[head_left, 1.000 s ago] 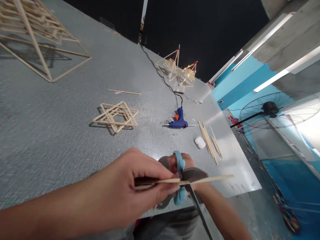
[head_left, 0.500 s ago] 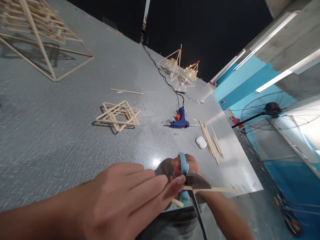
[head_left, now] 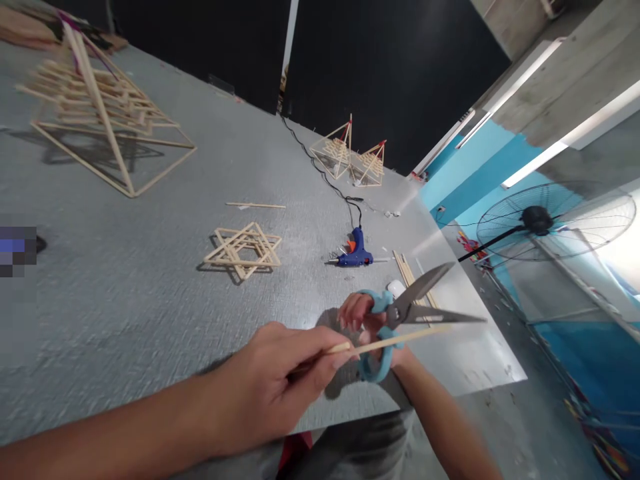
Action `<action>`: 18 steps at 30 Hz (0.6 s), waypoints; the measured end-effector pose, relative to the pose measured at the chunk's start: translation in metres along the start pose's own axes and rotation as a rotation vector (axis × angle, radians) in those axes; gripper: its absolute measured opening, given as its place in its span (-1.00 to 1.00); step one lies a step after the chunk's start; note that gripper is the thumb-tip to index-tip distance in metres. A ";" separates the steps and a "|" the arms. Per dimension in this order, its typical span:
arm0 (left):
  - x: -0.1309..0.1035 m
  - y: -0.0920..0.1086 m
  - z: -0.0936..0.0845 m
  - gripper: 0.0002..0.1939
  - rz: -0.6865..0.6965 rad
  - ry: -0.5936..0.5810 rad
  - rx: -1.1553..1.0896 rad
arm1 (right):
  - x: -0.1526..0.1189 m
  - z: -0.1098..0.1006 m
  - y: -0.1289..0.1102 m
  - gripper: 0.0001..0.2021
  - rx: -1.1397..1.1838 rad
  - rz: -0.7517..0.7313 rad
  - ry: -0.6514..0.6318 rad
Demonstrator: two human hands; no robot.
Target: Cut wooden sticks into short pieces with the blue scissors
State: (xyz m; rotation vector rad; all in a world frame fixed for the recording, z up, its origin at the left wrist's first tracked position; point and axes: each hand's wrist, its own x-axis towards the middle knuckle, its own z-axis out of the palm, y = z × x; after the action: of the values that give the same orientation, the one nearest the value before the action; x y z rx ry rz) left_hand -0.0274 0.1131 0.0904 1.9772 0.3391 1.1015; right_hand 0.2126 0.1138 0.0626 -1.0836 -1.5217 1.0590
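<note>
My left hand (head_left: 285,377) pinches a thin wooden stick (head_left: 415,339), whose long end points right. A second short stick end (head_left: 339,347) pokes out between the same fingers. My right hand (head_left: 361,313) has its fingers through the light blue handles of a pair of scissors (head_left: 400,312). The scissor blades are spread apart and point right, just above the stick. Beyond my hands, a star-shaped frame of glued sticks (head_left: 243,250) lies on the table, and a blue glue gun (head_left: 356,250) rests on its side.
A single stick (head_left: 256,205) lies behind the star frame. Several loose sticks (head_left: 404,268) and a white case (head_left: 396,288) are at the right. A large stick pyramid (head_left: 115,143) stands at left, two smaller pyramids (head_left: 336,150) at the back. A black cord (head_left: 320,167) crosses the grey table (head_left: 165,280).
The scissors have come off the stick and swung from pointing down toward me to pointing right. My left hand has turned, still holding the sticks. The view has shifted slightly.
</note>
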 end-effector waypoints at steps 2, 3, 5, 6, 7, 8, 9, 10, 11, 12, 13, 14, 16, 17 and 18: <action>0.003 -0.002 0.000 -0.74 -0.102 -0.014 -0.040 | 0.003 -0.001 -0.001 -0.50 0.089 -0.070 0.090; 0.005 -0.004 0.000 -0.71 -0.155 -0.022 -0.058 | 0.004 -0.001 -0.001 -0.50 0.134 -0.104 0.125; 0.009 -0.011 0.001 -0.65 -0.261 -0.041 -0.087 | 0.005 -0.001 0.000 -0.48 0.207 -0.136 0.174; 0.011 -0.014 0.002 -0.63 -0.305 -0.060 -0.099 | 0.006 -0.001 0.000 -0.47 0.243 -0.136 0.181; 0.013 -0.016 0.003 -0.61 -0.341 -0.081 -0.112 | 0.005 -0.001 0.001 -0.47 0.278 -0.127 0.176; 0.014 -0.018 0.004 -0.60 -0.373 -0.102 -0.125 | 0.005 0.000 0.001 -0.48 0.308 -0.112 0.160; 0.016 -0.020 0.004 -0.58 -0.401 -0.116 -0.139 | 0.004 0.000 0.002 -0.51 0.331 -0.096 0.137; 0.017 -0.021 0.005 -0.56 -0.422 -0.121 -0.155 | 0.003 0.000 0.001 -0.54 0.346 -0.085 0.113; 0.017 -0.022 0.005 -0.54 -0.440 -0.114 -0.171 | 0.002 0.001 0.001 -0.57 0.351 -0.078 0.089; 0.018 -0.023 0.006 -0.53 -0.457 -0.099 -0.181 | 0.001 0.001 0.000 -0.61 0.355 -0.076 0.075; 0.018 -0.024 0.006 -0.51 -0.471 -0.080 -0.181 | 0.000 0.002 -0.001 -0.63 0.361 -0.079 0.077; 0.018 -0.025 0.006 -0.50 -0.480 -0.067 -0.176 | -0.001 0.002 -0.002 -0.64 0.367 -0.078 0.096; 0.017 -0.029 0.006 -0.50 -0.493 -0.064 -0.163 | -0.001 0.003 -0.004 -0.61 0.357 -0.045 0.164; 0.017 -0.031 0.006 -0.51 -0.498 -0.067 -0.156 | 0.000 0.004 -0.004 -0.58 0.343 -0.019 0.200; 0.016 -0.033 0.006 -0.51 -0.504 -0.074 -0.152 | 0.000 0.005 -0.004 -0.55 0.326 0.005 0.228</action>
State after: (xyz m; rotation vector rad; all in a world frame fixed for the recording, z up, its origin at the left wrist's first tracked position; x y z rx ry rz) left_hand -0.0081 0.1395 0.0730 1.6658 0.6516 0.7066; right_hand 0.2072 0.1124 0.0661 -0.9421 -1.1211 1.1014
